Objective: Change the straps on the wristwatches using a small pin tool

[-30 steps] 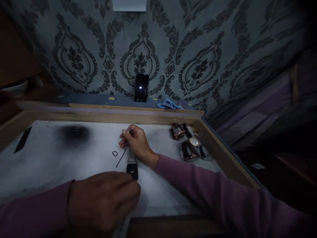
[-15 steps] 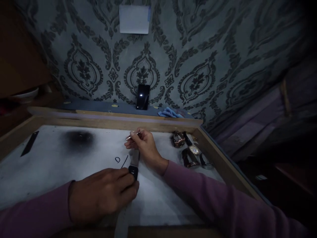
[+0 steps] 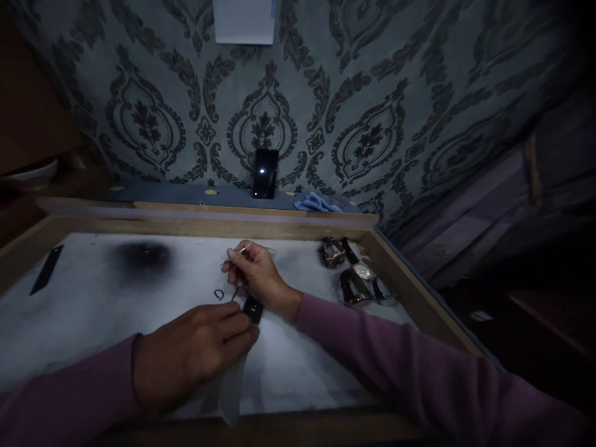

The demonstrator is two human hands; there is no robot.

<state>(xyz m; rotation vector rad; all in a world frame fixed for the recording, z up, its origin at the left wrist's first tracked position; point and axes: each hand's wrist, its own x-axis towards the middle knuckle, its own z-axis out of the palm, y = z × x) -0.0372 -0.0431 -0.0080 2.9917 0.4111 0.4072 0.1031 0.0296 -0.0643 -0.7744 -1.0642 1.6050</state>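
My left hand [image 3: 195, 351] is closed at the side of a wristwatch with a dark rectangular face [image 3: 252, 309]. The watch's pale strap [image 3: 231, 391] runs toward the near edge under that hand. Just beyond the watch, my right hand [image 3: 263, 279] pinches a thin, shiny metal tool [image 3: 243, 249] whose exact kind I cannot make out. The tool points left, above the white surface. A small curled black piece [image 3: 218, 295] lies left of the right hand, and a thin black strip [image 3: 234, 294] sits between the two hands.
Several watches [image 3: 356, 287] lie at the right inside the wood-rimmed tray [image 3: 298, 226]. A flat black bar [image 3: 47, 269] rests at far left. Behind the rim stand a phone [image 3: 265, 174] against the patterned wall and a blue cloth [image 3: 316, 202].
My right hand has shifted slightly left and nearer the watch, still with the metal tool. The watch is turned a little, and the whole view has tilted slightly downward.
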